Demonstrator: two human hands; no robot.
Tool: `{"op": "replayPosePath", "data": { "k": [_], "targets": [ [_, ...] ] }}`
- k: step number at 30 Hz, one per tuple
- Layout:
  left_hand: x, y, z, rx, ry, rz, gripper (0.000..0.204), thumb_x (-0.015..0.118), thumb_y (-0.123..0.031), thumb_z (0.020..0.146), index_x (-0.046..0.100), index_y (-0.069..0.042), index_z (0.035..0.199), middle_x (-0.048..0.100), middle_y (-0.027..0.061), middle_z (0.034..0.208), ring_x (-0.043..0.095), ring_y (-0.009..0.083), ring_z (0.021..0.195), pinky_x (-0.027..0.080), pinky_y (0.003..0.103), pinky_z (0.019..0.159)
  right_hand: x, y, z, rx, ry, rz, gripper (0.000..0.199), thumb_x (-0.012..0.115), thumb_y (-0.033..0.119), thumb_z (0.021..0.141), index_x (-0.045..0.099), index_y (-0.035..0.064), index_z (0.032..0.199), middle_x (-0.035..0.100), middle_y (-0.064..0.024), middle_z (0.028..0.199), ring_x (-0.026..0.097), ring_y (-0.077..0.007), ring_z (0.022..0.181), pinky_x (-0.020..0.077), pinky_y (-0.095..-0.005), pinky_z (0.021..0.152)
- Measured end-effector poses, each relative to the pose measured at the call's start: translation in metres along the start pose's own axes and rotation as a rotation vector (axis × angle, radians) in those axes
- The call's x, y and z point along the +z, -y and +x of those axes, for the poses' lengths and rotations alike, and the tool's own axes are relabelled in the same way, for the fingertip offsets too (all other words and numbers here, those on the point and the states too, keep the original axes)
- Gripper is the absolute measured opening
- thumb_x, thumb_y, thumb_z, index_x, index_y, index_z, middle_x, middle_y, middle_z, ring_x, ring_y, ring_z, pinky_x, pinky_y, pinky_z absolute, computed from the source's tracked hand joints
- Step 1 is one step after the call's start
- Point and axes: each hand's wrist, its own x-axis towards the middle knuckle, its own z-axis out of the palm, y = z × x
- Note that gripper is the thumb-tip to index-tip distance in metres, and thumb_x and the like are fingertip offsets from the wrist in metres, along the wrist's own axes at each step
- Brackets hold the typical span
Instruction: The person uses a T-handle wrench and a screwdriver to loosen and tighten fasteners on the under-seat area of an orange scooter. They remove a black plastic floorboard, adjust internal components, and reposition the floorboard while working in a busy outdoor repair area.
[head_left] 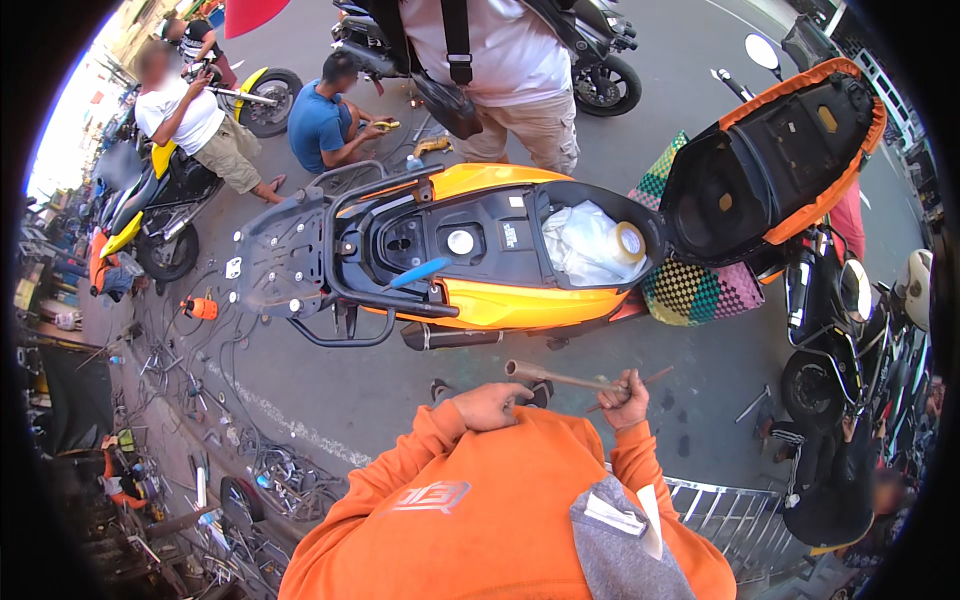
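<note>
My right hand [624, 400] is wrapped round the crossbar end of a T-handle socket wrench [562, 378]. Its rusty shaft points left, and the wide socket end hangs free over the pavement. My left hand [490, 406] lies against the front of my orange sweatshirt [440, 520] with its fingers curled; anything inside them is hidden. Beyond both hands stands a yellow and black scooter [490, 305], its seat [780, 150] swung up at the right. A clear plastic bag [580, 240] and a yellow-rimmed round container lie in the storage well. A blue-handled tool [418, 273] rests across the rear frame.
A person in a white shirt [500, 60] stands close behind the scooter; another in blue [318, 125] squats at the far left. Tools and cables [270, 470] litter the left ground. A metal railing [725, 510] is at lower right, parked motorcycles [820, 380] at right.
</note>
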Motion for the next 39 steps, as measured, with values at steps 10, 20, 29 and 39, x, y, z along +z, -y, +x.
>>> {"op": "replayPosePath", "data": {
  "k": [10, 20, 29, 39],
  "targets": [
    [0.014, 0.098, 0.025, -0.267, -0.213, -0.125, 0.052, 0.069, -0.032, 0.09, 0.06, -0.005, 0.133, 0.068, 0.0197, 0.122, 0.065, 0.0305, 0.113, 0.05, 0.039, 0.097, -0.007, 0.045, 0.037, -0.076, 0.009, 0.022, 0.038, 0.059, 0.043, 0.099, 0.05, 0.0149, 0.075, 0.037, 0.0049, 0.054, 0.026, -0.0101, 0.043, 0.0343, -0.0308, 0.048],
    [-0.161, 0.057, -0.129, -0.38, -0.605, -0.242, 0.031, 0.069, -0.026, 0.092, 0.072, -0.002, 0.112, 0.065, 0.0012, 0.085, 0.058, 0.0098, 0.073, 0.05, 0.027, 0.06, -0.001, 0.064, 0.027, -0.24, -0.342, 0.049, 0.044, 0.055, 0.047, 0.101, 0.047, 0.0156, 0.071, 0.029, 0.0063, 0.05, 0.02, -0.009, 0.043, 0.0306, -0.0294, 0.048],
    [-0.353, 0.062, -0.032, -0.17, -1.015, 0.692, 0.044, 0.075, -0.031, 0.079, 0.069, -0.007, 0.115, 0.065, 0.0133, 0.099, 0.063, 0.0306, 0.095, 0.049, 0.044, 0.081, 0.054, 0.048, 0.068, -0.374, -0.152, 0.045, 0.046, 0.053, 0.049, 0.102, 0.048, 0.016, 0.07, 0.028, 0.006, 0.048, 0.02, -0.0088, 0.042, 0.0283, -0.0287, 0.049],
    [-0.379, 0.09, 0.063, -0.252, -0.872, 1.125, 0.05, 0.077, -0.042, 0.078, 0.069, -0.012, 0.117, 0.054, 0.0087, 0.116, 0.048, 0.0272, 0.115, 0.038, 0.046, 0.094, 0.095, 0.037, 0.106, -0.255, -0.275, -0.209, 0.052, 0.05, 0.055, 0.101, 0.049, 0.0156, 0.067, 0.031, 0.0048, 0.048, 0.024, -0.0104, 0.043, 0.0334, -0.03, 0.051]
  ]
}}
